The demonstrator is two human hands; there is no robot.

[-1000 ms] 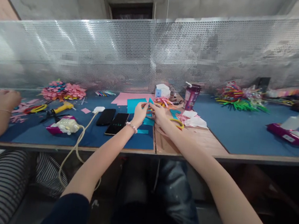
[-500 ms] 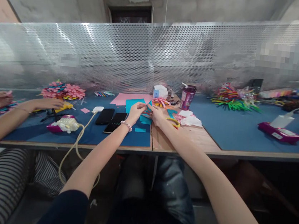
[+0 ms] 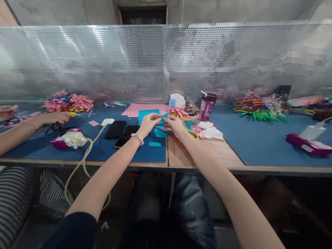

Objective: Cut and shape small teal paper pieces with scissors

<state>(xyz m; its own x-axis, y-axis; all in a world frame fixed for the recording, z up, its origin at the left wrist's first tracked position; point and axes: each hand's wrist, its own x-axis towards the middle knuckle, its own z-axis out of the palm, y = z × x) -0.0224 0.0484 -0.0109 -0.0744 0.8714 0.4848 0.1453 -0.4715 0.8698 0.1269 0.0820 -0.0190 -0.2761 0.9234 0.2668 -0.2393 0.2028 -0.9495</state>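
Observation:
Between the fingertips of both hands is a small piece of blue paper (image 3: 163,118), mostly hidden by the fingers. My left hand (image 3: 149,124), with a beaded bracelet at its wrist, pinches it from the left. From the right, my right hand (image 3: 176,126) pinches the same piece. Under and behind the hands lie a larger blue paper sheet (image 3: 143,116) and pink paper sheets (image 3: 131,109). A narrow blue paper strip (image 3: 154,144) lies closer to the table edge. Scissors (image 3: 195,135) with yellow handles are beside my right hand, partly covered by it.
Two phones (image 3: 115,129) lie left of my hands, near a white plug with a cable (image 3: 90,148). A purple cup (image 3: 207,107) with a straw and crumpled tissue (image 3: 212,132) stand to the right. At left, another person's hand (image 3: 57,117) reaches over the table.
My hands stay together on the blue paper, with the fingers slightly shifted. The other person's near hand has drawn back a little to the left, and the yellow item under it is now mostly out of sight.

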